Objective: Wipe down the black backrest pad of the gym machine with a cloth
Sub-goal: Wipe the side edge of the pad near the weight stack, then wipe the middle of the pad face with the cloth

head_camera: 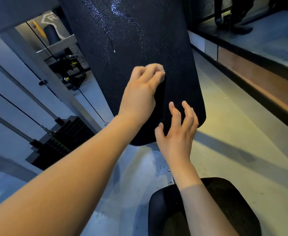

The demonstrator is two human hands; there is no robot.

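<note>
The black backrest pad [139, 57] fills the upper centre of the frame, tilted, its upper part glistening with wet streaks. At mid-frame the left hand [139, 92] presses against the pad, fingers curled around a small pale cloth [158, 68]. Just below and right, the right hand [177, 130] is open, fingers spread, holding nothing, at the pad's lower edge. A black seat pad [225, 201] sits lower right; a weight stack [61, 142] stands at left.
</note>
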